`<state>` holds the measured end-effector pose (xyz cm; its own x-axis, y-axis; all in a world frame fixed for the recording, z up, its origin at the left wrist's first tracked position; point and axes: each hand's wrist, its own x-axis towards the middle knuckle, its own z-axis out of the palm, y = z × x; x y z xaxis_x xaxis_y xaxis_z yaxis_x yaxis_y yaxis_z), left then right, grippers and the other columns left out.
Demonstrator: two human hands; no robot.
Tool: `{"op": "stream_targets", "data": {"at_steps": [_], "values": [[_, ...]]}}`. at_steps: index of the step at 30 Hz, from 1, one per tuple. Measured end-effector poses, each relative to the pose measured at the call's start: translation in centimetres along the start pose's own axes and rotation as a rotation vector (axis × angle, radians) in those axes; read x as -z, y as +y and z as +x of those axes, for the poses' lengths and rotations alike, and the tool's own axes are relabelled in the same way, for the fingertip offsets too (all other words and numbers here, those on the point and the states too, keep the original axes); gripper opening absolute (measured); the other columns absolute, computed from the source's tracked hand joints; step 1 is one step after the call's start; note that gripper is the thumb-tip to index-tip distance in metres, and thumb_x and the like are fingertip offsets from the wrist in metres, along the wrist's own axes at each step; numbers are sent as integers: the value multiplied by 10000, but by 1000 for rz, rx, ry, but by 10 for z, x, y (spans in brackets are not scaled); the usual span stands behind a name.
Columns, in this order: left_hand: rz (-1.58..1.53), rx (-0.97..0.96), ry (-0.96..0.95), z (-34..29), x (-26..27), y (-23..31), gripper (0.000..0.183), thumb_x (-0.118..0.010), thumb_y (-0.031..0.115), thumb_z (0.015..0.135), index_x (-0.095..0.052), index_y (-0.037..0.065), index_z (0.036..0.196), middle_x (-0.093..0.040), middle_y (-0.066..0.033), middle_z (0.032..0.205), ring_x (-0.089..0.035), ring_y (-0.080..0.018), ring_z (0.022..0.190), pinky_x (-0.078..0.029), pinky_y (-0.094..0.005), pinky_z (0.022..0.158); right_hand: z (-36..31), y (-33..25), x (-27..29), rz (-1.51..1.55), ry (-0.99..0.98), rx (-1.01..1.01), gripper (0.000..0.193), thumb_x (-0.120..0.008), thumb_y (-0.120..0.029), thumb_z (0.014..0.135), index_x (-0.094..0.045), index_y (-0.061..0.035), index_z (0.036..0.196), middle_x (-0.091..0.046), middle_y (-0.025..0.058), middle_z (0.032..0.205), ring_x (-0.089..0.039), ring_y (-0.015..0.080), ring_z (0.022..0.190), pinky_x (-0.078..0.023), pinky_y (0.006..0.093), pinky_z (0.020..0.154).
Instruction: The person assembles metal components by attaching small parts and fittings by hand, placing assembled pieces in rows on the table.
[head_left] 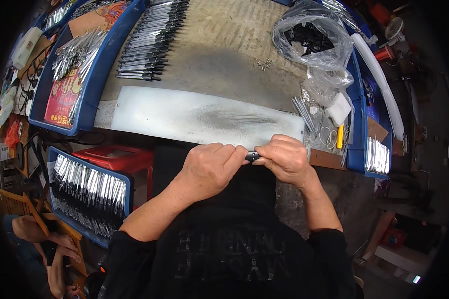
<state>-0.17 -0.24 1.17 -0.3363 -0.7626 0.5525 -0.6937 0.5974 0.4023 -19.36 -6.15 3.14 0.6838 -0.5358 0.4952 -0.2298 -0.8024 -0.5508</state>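
Close to the near edge of the white board [154, 110], my left hand [209, 167] and my right hand [287, 158] meet with their fingers closed. Between them shows a small black piece [252, 156] with light dots, pinched from both sides. Most of it is covered by my fingers, so its full shape is hidden. Dark smudges mark the board just beyond my hands. Farther left lies a long row of slim silver pen-shaped pieces with black ends [147, 55].
Blue bins of silver pieces stand left [87, 99], lower left [129, 184] and right [356, 149]. A clear plastic bag [304, 30] holds black parts. A yellow-handled tool [340, 136] lies near a white block [338, 109]. A red stool [117, 154] stands left; another person's arm [57, 271] shows lower left.
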Motion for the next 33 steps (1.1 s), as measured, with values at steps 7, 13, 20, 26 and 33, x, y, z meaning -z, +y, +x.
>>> {"op": "stream_targets", "data": {"at_steps": [7,13,20,26,33], "values": [[-15,25,64,0,-3,2,139,-661,115,749,-555,35,789,-406,-36,564,-471,-170,461,-372,-298,411,-1,2,-2,-1,-34,9,209,-739,-62,643,-623,4,805,-528,72,588,-511,202,526,-403,315,483],[69,20,38,1,-3,0,160,-636,192,768,-558,54,794,-416,-13,586,-490,-127,489,-400,-264,418,-5,-3,-6,-46,36,-44,216,-738,-51,630,-621,9,803,-516,68,579,-509,201,520,-403,313,484],[78,-4,44,2,-5,1,166,-631,193,774,-569,47,824,-405,-11,583,-473,-125,477,-389,-260,416,2,10,5,23,-51,34,211,-734,-49,629,-622,7,799,-533,72,595,-518,215,530,-412,320,495],[63,24,81,5,-7,2,131,-655,123,750,-563,37,786,-407,-31,557,-457,-160,454,-362,-291,406,-3,8,-1,-9,-2,-18,205,-738,-73,637,-619,3,786,-524,73,589,-517,213,529,-411,320,492],[47,29,93,7,-8,0,135,-657,131,749,-563,43,788,-408,-31,556,-459,-161,456,-363,-292,406,-4,6,-4,-57,34,-34,192,-724,-128,694,-633,19,780,-552,82,592,-526,209,511,-401,307,471]]}}
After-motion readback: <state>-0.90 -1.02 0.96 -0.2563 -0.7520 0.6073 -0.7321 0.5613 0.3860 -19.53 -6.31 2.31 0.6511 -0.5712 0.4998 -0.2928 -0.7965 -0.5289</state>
